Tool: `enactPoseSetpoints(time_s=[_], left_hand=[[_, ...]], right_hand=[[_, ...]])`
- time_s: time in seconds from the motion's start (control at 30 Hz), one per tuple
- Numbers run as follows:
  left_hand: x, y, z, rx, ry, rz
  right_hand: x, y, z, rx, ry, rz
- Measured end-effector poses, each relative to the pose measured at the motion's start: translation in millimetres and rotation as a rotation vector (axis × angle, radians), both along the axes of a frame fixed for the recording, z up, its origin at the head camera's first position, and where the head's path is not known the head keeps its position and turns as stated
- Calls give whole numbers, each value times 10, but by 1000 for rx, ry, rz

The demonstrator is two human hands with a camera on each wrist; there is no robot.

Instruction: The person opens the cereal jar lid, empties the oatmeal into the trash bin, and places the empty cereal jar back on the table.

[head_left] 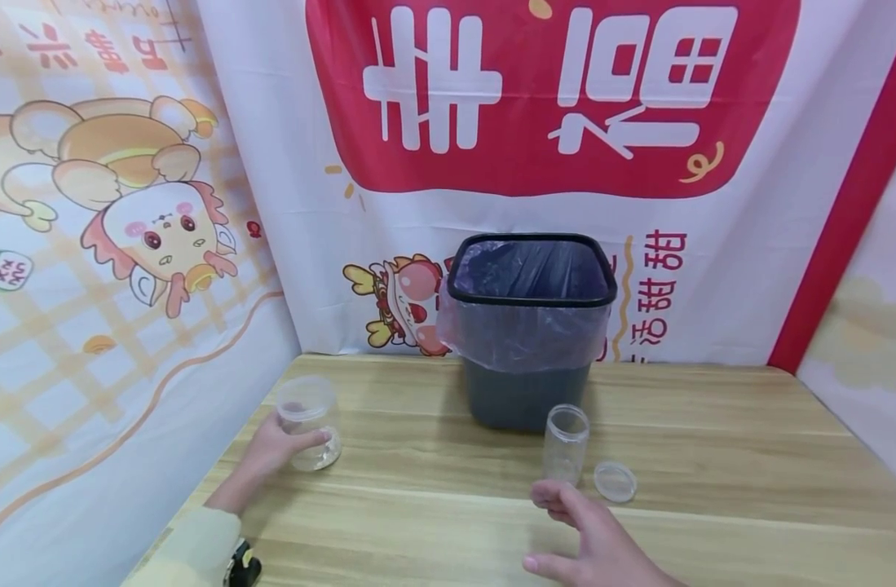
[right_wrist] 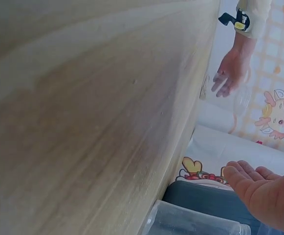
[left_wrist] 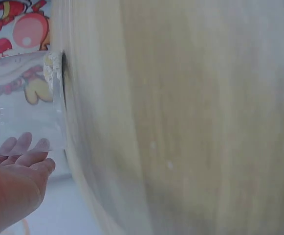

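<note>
On the left of the table, a wide clear plastic jar [head_left: 308, 401] stands with some whitish bits at its bottom. My left hand [head_left: 277, 447] holds it around the side, thumb across the front; in the left wrist view its fingers [left_wrist: 24, 145] lie against the jar's wall. To the right, a slimmer clear jar [head_left: 566, 447] stands uncapped, and a clear round lid [head_left: 615, 482] lies flat beside it. My right hand [head_left: 590, 534] hovers just in front of the slim jar, thumb and fingers spread apart, holding nothing.
A dark bin [head_left: 528, 391] with a translucent liner [head_left: 521, 334] folded over its rim stands at the back, close behind the slim jar. Printed cloths [head_left: 271, 204] hang behind and along the left of the wooden table [head_left: 403, 522].
</note>
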State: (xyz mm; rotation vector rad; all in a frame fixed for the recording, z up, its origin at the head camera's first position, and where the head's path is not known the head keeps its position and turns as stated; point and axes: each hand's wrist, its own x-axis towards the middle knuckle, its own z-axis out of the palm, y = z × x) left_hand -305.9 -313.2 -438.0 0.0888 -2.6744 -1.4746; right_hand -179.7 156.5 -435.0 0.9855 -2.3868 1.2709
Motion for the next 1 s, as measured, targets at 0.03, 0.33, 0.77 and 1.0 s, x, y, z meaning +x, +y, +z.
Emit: enactPoseSetpoints(time_s=[0.03, 0.33, 0.77, 1.0], left_hand=[[6, 27, 11, -6, 6, -8], [57, 265, 100, -80, 82, -67], [196, 768, 244, -110, 199, -122], [322, 1018, 314, -121, 241, -180]], right_hand=[[0, -8, 4, -2, 1, 3], [1, -85, 79, -56, -104, 24], [-60, -350, 149, -253, -255, -32], [-83, -466, 249, -322, -371, -36]])
